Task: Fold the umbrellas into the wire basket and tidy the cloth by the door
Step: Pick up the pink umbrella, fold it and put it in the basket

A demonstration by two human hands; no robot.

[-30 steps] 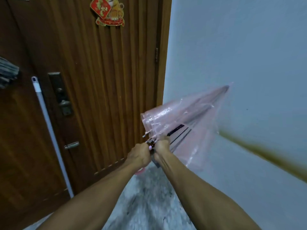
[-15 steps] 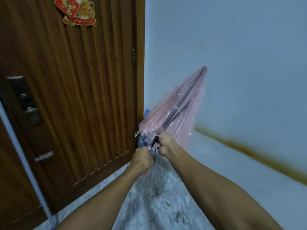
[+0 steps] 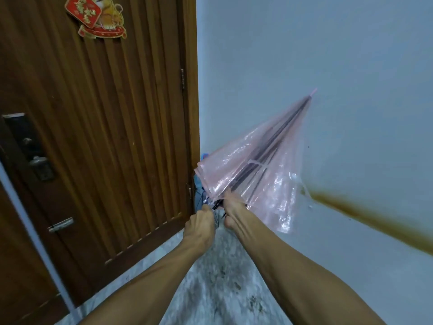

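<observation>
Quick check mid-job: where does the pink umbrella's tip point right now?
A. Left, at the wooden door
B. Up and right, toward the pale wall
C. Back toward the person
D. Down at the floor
B: the umbrella slants up and right, its tip against the pale wall, while the left hand and right hand hold its lower end near the door corner.

Wooden door [image 3: 105, 137], stained pale wall [image 3: 328, 66], speckled floor [image 3: 218, 289].
</observation>
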